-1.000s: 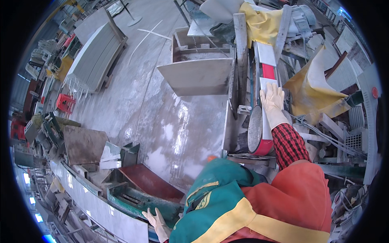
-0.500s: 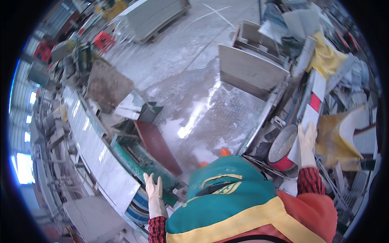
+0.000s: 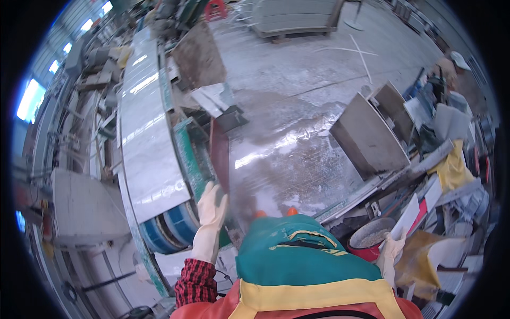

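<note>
My left hand [image 3: 211,206], in a cream rubber glove, is raised beside the green machine edge [image 3: 188,151] and the blue roller [image 3: 179,223] at the end of a long pale slab [image 3: 146,143]. Its fingers are apart and hold nothing. On the right, my right hand [image 3: 391,251], gloved the same way, closes round the lower end of a flat white strip [image 3: 407,213], which tilts up and away. Its fingertips are partly hidden. Just left of that hand sits a red bucket [image 3: 363,252] with greyish contents.
A dark red panel [image 3: 219,154] leans by the machine. Large grey boards [image 3: 366,135] stand on the wet floor [image 3: 289,170] at right. Yellow cloth [image 3: 454,167] and a brown-yellow sheet [image 3: 419,255] lie among clutter. A person [image 3: 449,72] is at the far right.
The view has swung left. My left hand has moved up and forward along the machine. My right hand has drawn back toward me with the white strip, whose end now stands apart from the red-marked piece.
</note>
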A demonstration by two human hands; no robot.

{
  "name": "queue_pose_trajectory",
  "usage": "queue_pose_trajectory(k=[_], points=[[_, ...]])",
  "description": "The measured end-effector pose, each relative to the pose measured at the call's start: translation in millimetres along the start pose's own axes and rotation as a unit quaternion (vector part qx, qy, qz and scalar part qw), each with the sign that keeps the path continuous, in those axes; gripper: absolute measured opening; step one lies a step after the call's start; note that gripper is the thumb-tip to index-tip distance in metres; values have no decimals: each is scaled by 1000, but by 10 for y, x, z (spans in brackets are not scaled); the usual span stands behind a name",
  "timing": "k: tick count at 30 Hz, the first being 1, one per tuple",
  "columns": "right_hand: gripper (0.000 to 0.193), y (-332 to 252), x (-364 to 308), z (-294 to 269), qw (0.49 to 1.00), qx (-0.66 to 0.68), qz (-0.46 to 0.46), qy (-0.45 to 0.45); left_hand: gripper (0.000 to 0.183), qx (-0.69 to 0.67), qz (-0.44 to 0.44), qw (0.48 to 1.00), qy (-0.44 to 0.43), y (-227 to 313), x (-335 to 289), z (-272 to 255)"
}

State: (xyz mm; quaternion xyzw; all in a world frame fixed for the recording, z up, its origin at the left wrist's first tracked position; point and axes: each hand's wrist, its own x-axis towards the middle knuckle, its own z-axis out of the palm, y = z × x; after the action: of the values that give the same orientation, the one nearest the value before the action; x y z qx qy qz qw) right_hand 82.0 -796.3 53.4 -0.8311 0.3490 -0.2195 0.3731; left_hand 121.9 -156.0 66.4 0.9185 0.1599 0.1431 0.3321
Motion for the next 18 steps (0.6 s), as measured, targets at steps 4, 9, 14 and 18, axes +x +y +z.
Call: queue_pose_trajectory(k=[4,9,14,18], points=[[84,-1178,-305,499,976,57,-119,-173,30,-231,-10,965,-121,46,117,113],[87,-2207,-745,1463,829,151,-285,-456,65,-539,-260,759,-258,730,22,-6],[78,-3401,-1683,2025,635,132,-534,-542,55,-675,-262,672,-155,1182,-168,-267],[79,-4040,-2379,2151,491,89,-692,-521,44,-738,-219,637,41,960,-340,-456]])
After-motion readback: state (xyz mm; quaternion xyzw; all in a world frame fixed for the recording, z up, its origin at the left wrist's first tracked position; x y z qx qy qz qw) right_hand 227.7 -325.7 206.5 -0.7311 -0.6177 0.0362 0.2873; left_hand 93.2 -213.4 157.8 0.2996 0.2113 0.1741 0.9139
